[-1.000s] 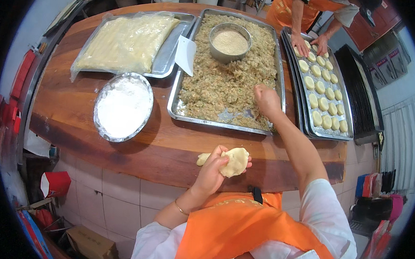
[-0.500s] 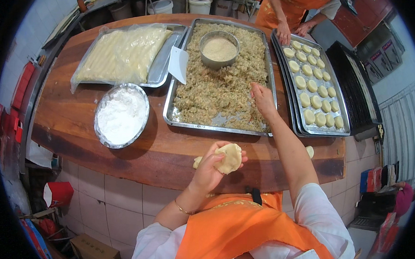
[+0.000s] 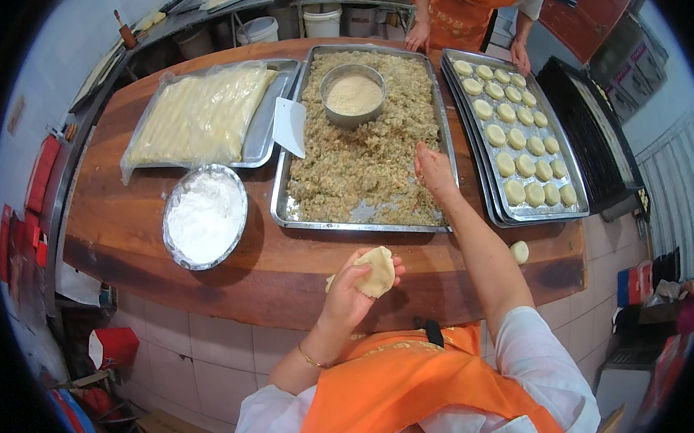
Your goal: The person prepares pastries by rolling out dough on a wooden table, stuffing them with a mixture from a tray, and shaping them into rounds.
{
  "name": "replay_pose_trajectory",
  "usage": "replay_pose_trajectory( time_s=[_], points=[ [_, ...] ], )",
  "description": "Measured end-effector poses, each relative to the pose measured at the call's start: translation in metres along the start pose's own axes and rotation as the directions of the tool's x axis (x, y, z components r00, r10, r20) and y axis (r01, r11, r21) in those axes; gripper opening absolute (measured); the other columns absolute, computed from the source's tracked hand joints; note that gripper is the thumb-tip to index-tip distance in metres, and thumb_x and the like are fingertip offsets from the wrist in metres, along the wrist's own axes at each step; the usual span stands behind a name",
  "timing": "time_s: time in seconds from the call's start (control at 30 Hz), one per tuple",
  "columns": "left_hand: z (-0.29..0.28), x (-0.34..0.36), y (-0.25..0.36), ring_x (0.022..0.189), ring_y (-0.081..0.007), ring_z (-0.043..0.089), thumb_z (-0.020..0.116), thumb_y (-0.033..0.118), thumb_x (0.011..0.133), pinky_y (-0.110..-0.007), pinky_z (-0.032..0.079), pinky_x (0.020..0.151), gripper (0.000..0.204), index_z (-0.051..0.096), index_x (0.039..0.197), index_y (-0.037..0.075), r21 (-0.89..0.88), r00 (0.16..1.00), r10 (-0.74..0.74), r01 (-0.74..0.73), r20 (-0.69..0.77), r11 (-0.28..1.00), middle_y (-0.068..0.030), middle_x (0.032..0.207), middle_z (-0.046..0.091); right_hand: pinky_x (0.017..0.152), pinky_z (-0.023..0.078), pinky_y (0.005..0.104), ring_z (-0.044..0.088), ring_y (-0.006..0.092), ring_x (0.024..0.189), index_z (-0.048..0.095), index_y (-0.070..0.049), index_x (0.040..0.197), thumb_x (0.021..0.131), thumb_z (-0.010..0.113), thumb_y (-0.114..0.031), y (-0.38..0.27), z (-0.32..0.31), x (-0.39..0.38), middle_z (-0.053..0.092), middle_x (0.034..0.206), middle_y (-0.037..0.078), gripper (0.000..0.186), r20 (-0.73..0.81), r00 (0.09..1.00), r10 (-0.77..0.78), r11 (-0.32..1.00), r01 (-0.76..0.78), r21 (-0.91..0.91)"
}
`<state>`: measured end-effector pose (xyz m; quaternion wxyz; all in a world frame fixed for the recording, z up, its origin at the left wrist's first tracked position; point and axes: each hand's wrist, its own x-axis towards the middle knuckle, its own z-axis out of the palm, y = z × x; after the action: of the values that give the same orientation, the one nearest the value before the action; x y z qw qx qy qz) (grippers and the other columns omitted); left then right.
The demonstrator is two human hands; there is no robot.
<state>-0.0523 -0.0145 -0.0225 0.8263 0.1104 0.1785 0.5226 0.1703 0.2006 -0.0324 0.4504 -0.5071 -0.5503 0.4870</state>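
A flattened round of dough [image 3: 377,270] is cupped in the left hand [image 3: 353,290], held above the near edge of the wooden counter [image 3: 129,230], close to the orange apron [image 3: 424,390]. The right hand [image 3: 434,174] is stretched out over the near right part of the filling tray [image 3: 284,206], its fingers drawn together and pointed down into the crumbly filling [image 3: 365,155]; whether anything is pinched between them cannot be told. A small metal bowl [image 3: 353,94] of pale crumbs is set in the far part of that tray, and a white scraper [image 3: 290,126] is propped on its left rim. To the right, a baking tray [image 3: 573,188] is lined with rows of shaped pastries [image 3: 513,139]. To the left, plastic-covered dough [image 3: 200,113] is seen on another tray, with a foil-lined bowl of flour [image 3: 204,215] nearer. One loose dough ball [image 3: 519,252] is seen on the counter's right end. At the far side, another person's hands [image 3: 416,41] are rested on the counter edge.
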Motion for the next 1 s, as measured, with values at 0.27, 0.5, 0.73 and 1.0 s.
replay_pose_trajectory(
  time_s=[0.27,0.5,0.73,1.0],
  points=[
    [0.011,0.017,0.010,0.121,-0.0307,0.062,0.057,0.012,0.096,-0.043,0.053,0.103,0.044,0.050,0.137,-0.003,0.135,0.991,0.050,-0.033,-0.127,0.990,-0.0199,0.131,0.061,0.063,0.047,0.0239,0.058,0.0105,0.069,0.065,-0.009,0.112,0.104,0.045,-0.058,-0.021,0.007,-0.008,0.063,0.086,0.003,0.054,0.075,0.995,0.071,0.974,-0.086,0.208],
    [0.020,0.047,0.019,0.123,-0.0326,0.060,0.057,0.010,0.097,-0.042,0.052,0.104,0.044,0.049,0.138,-0.005,0.085,0.984,0.058,-0.044,-0.166,0.995,-0.0211,0.132,0.060,0.052,0.043,0.0208,0.059,0.0117,0.071,0.061,-0.014,0.106,0.104,0.051,-0.050,-0.017,0.001,-0.003,0.062,0.094,0.003,0.037,0.156,0.952,0.263,0.535,-0.279,0.798],
    [0.037,0.086,0.022,0.125,-0.0326,0.059,0.052,0.010,0.102,-0.043,0.052,0.104,0.039,0.049,0.136,-0.007,0.155,0.982,0.123,-0.100,-0.146,0.983,-0.0223,0.133,0.059,0.043,0.025,0.0251,0.036,0.0080,0.054,0.049,-0.013,0.080,0.105,0.049,-0.047,-0.009,-0.004,-0.006,0.048,0.069,-0.003,0.043,0.121,0.978,0.169,0.895,-0.203,0.398],
    [0.041,0.148,0.012,0.118,-0.0270,0.061,0.042,0.019,0.109,-0.041,0.051,0.101,0.035,0.050,0.133,-0.005,0.207,0.949,0.200,-0.150,-0.245,0.967,-0.0173,0.129,0.059,0.103,0.043,0.0377,0.059,0.0219,0.111,0.051,-0.008,0.130,0.100,0.057,-0.027,-0.050,0.017,-0.033,0.063,0.114,0.008,0.036,0.068,0.973,-0.219,0.969,0.208,0.136]
  ],
)
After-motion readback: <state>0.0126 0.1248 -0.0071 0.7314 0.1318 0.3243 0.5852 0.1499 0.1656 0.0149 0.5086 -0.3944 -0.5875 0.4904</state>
